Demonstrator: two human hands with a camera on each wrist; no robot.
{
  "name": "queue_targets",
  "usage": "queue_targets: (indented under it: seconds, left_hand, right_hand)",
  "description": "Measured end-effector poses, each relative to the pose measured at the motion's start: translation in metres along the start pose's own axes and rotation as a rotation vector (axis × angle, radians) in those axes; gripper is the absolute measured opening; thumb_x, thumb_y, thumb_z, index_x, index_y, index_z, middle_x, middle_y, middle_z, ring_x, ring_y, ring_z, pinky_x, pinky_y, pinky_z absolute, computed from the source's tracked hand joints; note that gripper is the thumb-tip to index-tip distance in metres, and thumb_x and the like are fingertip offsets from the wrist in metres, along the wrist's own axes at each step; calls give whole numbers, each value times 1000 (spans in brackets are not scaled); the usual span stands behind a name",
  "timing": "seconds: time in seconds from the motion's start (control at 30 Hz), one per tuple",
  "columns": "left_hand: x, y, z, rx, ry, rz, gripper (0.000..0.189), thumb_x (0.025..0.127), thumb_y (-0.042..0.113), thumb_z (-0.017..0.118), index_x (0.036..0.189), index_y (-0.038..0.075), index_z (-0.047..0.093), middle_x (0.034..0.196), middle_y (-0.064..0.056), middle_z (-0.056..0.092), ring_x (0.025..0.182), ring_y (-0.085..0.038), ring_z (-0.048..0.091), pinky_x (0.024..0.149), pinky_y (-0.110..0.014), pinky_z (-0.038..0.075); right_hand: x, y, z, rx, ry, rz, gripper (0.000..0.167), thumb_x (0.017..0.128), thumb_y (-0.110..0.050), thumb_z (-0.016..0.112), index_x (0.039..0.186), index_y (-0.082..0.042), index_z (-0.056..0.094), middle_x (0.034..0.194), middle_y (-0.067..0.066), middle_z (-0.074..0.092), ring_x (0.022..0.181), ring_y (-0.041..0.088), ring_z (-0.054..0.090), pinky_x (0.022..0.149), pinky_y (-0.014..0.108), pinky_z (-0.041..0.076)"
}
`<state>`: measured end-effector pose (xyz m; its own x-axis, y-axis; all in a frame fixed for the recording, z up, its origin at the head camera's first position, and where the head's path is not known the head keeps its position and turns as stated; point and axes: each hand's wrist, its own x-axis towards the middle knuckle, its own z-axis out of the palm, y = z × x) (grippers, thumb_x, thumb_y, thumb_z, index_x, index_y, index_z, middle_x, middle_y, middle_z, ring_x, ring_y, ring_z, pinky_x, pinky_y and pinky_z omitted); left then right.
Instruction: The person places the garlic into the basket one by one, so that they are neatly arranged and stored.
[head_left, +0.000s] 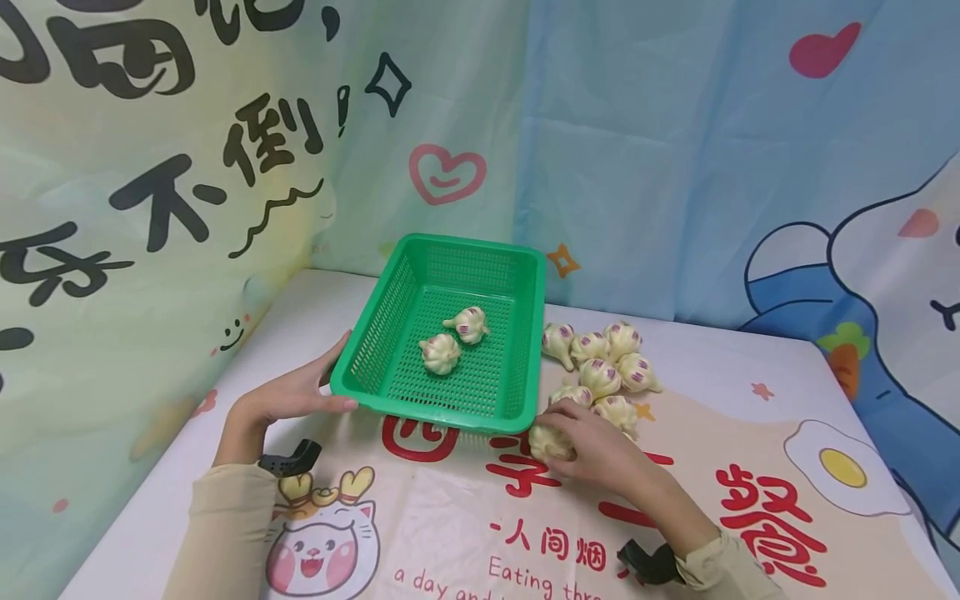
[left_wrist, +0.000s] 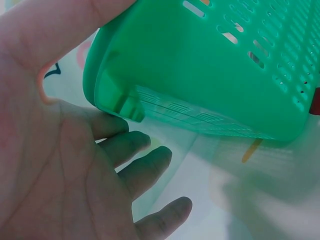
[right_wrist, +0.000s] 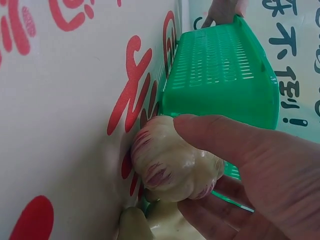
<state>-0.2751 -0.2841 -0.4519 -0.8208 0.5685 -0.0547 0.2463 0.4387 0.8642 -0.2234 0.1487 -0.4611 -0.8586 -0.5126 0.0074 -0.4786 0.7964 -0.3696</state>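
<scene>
A green perforated plastic basket (head_left: pixel 480 387) stands on the table with two garlic bulbs, one garlic bulb (head_left: pixel 439 354) nearer the front and another garlic bulb (head_left: pixel 470 325) behind it. My left hand (head_left: pixel 303 390) holds the basket's front left corner, thumb along the rim (left_wrist: pixel 111 55) and fingers below it. Just outside the front right corner, my right hand (head_left: pixel 596 442) grips a garlic bulb (right_wrist: pixel 172 162) between thumb and fingers, low over the tabletop. More garlic bulbs (head_left: pixel 600 377) lie in a cluster to the right of the basket, partly behind the right hand.
The tablecloth (head_left: pixel 450 517) carries red lettering and cartoon prints. A printed fabric backdrop (head_left: pixel 615 167) rises behind the table and along its left side. Black wrist-worn devices show on both arms, one black device (head_left: pixel 291 460) on the left and one black device (head_left: pixel 648 562) on the right.
</scene>
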Motion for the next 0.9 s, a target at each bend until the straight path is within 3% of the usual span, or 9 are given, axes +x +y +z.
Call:
queue_targets:
  seconds: [0.57,0.9]
  left_hand:
    - [-1,2,1,1,6,-32,106,85,25,71,153,22,-10,161,-7,-1,143,-35,16,111,-62,17]
    - [-1,2,1,17,0,-20,105,85,25,70,153,22,-11,161,-8,0,142,-37,18,110,-63,18]
  right_hand:
    - [-7,3,2,40,26,38,52,71,-24,83,118,-19,61,117,0,57,102,19,55,86,41,52]
    - [-10,2,2,0,32,88,51,70,-31,84,113,-21,60,117,3,58,102,21,57,85,42,53]
